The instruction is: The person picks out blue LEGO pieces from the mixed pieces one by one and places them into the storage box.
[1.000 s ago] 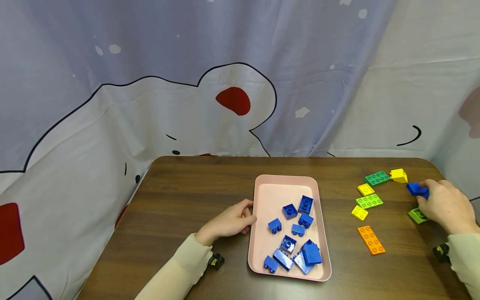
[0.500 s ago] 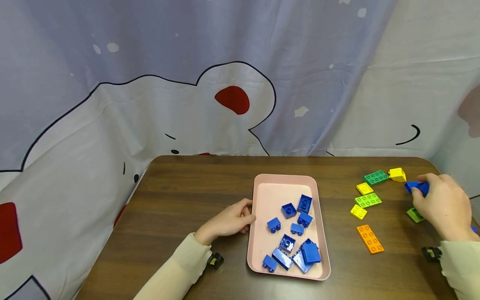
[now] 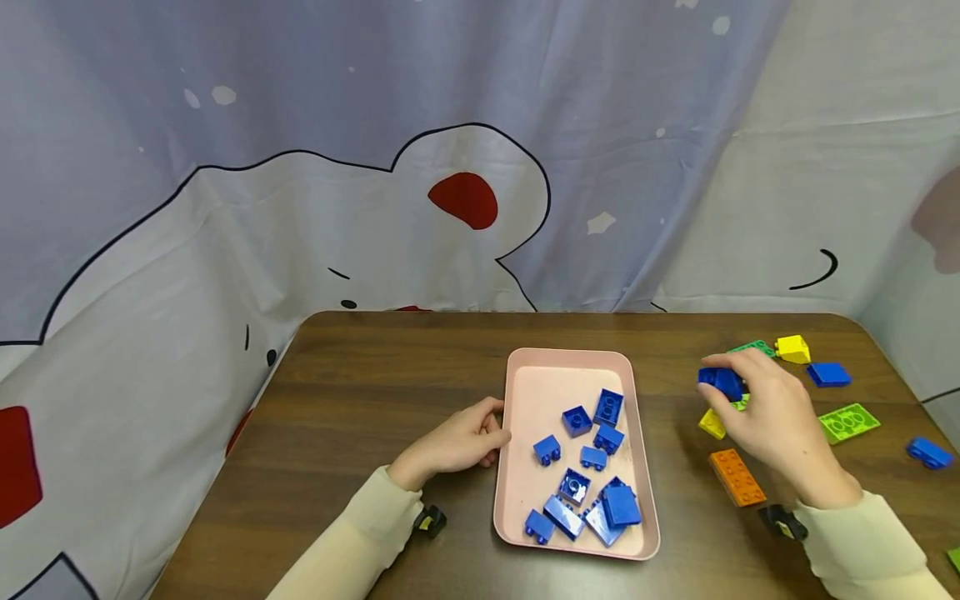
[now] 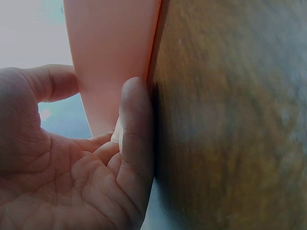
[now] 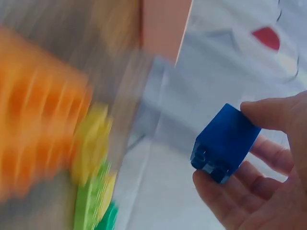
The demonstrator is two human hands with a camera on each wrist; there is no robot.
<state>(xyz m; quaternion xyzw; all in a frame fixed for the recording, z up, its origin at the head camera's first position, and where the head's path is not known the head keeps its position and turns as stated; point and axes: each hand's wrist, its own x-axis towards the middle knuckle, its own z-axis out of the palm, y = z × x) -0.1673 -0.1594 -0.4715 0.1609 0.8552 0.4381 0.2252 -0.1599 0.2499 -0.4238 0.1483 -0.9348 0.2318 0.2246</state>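
Note:
My right hand (image 3: 780,417) pinches a blue toy brick (image 3: 720,382) between thumb and fingers, above the yellow and green bricks on the table's right side. In the right wrist view, this blue brick (image 5: 225,143) is tilted with its studs toward the lower left. My left hand (image 3: 457,442) holds the left edge of a pink tray (image 3: 536,383). The left wrist view has one digit on the tray's rim and a finger (image 4: 136,110) against the lower part of its outer wall (image 4: 112,57). Several blue bricks (image 3: 593,458) lie loose in the tray, mostly in its right and near parts.
Right of the tray lie an orange brick (image 3: 737,477), a partly covered yellow brick (image 3: 712,424) and a light green brick (image 3: 849,422). Farther back are another yellow brick (image 3: 793,349) and a blue brick (image 3: 828,374). One more blue brick (image 3: 930,452) lies far right.
The right hand has moved left from the table's right side and now carries a blue brick. Another blue brick beyond its former place is now uncovered. The left hand stays at the tray.

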